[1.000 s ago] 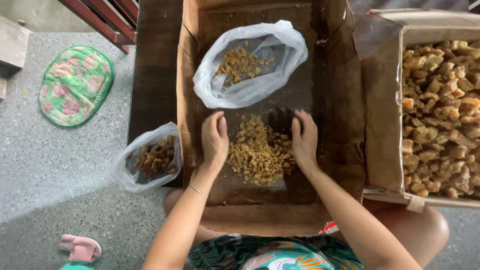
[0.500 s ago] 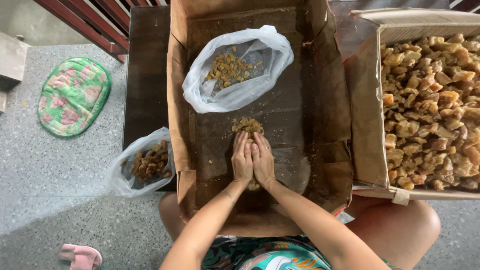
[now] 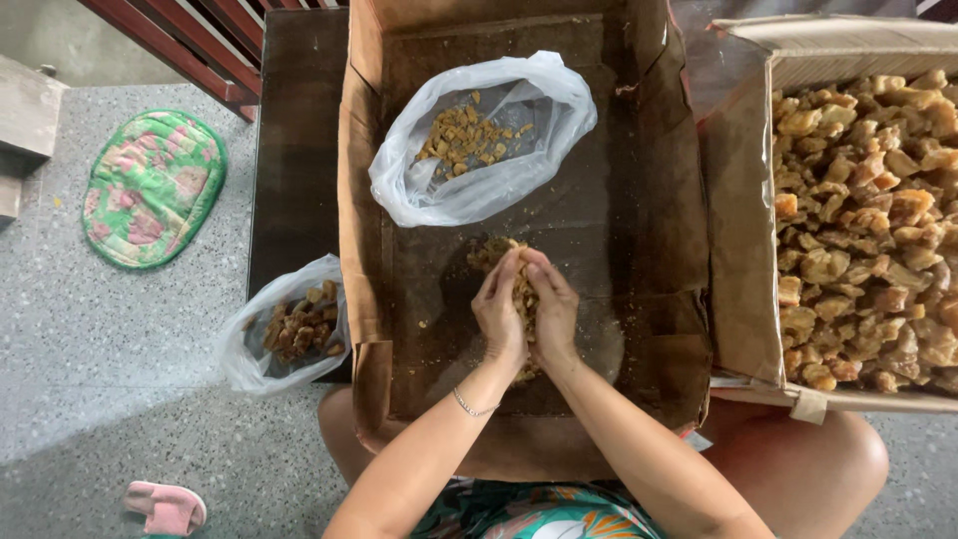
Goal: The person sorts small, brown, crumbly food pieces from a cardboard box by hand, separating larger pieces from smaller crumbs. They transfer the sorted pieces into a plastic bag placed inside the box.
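You are sitting at a shallow cardboard tray (image 3: 659, 250). Your left hand (image 3: 499, 311) and right hand (image 3: 552, 309) are pressing together in the middle of the tray, fingers curled closed around a heap of small brown chunks (image 3: 519, 284) between your palms. Beyond your hands, inside the tray, an open white plastic bag (image 3: 479, 150) is holding more chunks. Just outside the tray's left wall, a smaller bag (image 3: 289, 324) is holding darker pieces. Against the tray's right wall, a large carton (image 3: 868, 210) is lying full of chunks.
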